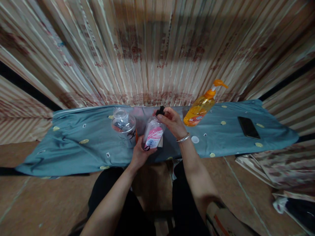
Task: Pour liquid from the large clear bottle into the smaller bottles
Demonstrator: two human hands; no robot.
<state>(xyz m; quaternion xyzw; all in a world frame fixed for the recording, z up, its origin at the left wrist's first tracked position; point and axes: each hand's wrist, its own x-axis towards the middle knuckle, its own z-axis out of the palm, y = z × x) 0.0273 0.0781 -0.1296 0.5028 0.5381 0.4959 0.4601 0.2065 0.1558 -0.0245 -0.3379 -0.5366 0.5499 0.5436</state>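
A clear bottle with a pink and white label (154, 136) stands near the middle of the cloth-covered table, tilted slightly to the right. My left hand (142, 153) is closed around its lower part. At its top, my right hand (172, 120) pinches the black pump head (160, 110) between thumb and fingers. Just left of the bottle is a clear plastic cup (126, 129) with dark lettering and a domed top. An orange pump bottle (199, 109), partly filled with yellow-orange liquid, stands to the right of my right hand.
A small white round cap (195, 139) lies right of my right wrist. Farther right is a dark phone (248, 127). The teal patterned cloth (73, 141) covers the narrow table, and a pleated curtain (152, 49) hangs behind it. An orange object shows partly behind my left hand.
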